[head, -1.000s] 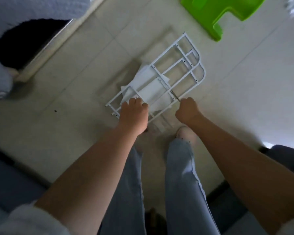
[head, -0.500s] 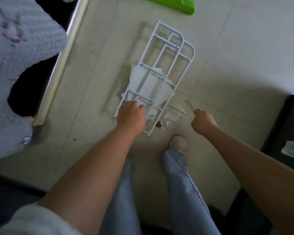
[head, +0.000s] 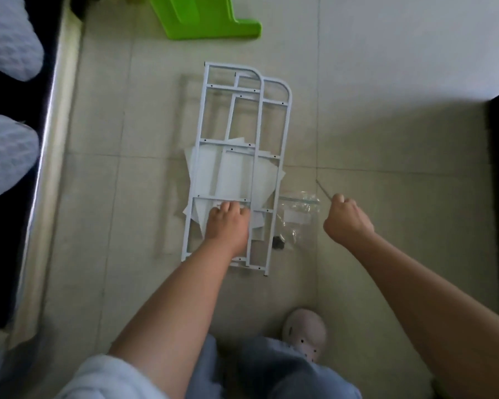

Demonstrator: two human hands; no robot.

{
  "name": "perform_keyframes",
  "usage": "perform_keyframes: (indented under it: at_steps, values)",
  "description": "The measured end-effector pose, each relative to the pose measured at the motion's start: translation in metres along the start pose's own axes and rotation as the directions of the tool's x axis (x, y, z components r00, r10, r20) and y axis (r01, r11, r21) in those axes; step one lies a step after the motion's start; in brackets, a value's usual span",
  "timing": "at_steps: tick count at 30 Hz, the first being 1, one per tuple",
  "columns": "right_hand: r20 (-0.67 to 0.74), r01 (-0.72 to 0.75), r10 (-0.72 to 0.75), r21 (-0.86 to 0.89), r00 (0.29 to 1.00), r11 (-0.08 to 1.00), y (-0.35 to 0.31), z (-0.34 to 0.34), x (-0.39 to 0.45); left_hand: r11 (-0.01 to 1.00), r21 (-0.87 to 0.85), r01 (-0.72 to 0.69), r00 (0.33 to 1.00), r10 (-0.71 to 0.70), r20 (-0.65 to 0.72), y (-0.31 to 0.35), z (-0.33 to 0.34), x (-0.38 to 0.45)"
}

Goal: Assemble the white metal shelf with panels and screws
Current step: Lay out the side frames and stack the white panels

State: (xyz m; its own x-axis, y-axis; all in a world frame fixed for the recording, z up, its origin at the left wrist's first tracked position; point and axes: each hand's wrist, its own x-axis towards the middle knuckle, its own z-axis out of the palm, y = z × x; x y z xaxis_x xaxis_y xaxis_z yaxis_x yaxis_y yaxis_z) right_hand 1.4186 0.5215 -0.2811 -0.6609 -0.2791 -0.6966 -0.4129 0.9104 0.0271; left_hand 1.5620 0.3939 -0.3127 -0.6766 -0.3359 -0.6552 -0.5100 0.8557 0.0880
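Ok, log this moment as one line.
left hand: grips white frames | right hand: holds thin tool | screw bag: on floor

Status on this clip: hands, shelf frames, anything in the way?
Left hand grips white frames lying on floor. Right hand holds thin metal tool. Paper sheets beneath; plastic bag beside.

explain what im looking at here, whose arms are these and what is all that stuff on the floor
This is one picture from a camera worn on a person's head, looking down at their own arms, legs and shoe. No machine is involved. On the tiled floor lie two white metal frames, one stacked on the other, over some white sheets. The left hand rests on the frames near a crossbar; its fingers curl there, though I cannot tell how firmly they grip. The right hand is closed around a thin metal tool. Beside the frames sits a clear plastic bag, likely holding small parts. A green plastic stool stands further off.
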Motion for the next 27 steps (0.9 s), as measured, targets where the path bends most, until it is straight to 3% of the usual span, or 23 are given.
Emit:
perform_keyframes:
  at_steps: [5,9,13,21,27]
  values:
    - [-0.035,-0.086,0.090,0.095,0.995,0.992,0.044,0.094,0.068,0.986,0.100,-0.136,0.988,0.142,-0.055,0.012,0.050,0.078]
    - [-0.063,-0.146,0.159,0.174,0.985,0.974,0.066,0.140,0.128,0.963,0.190,-0.190,0.980,0.198,-0.024,0.017,0.080,0.132]
    - [-0.181,-0.149,0.202,0.269,0.963,0.952,0.084,0.176,0.175,0.942,0.257,-0.216,0.973,0.230,-0.025,0.021,0.108,0.168]
    - [-0.268,-0.151,0.251,0.343,0.930,0.927,0.084,0.191,0.198,0.936,0.247,-0.252,0.966,0.258,0.005,0.013,0.128,0.179]
    - [-0.346,-0.236,0.345,0.320,0.872,0.918,0.081,0.191,0.218,0.937,0.180,-0.299,0.952,0.306,-0.012,0.009,0.135,0.185]
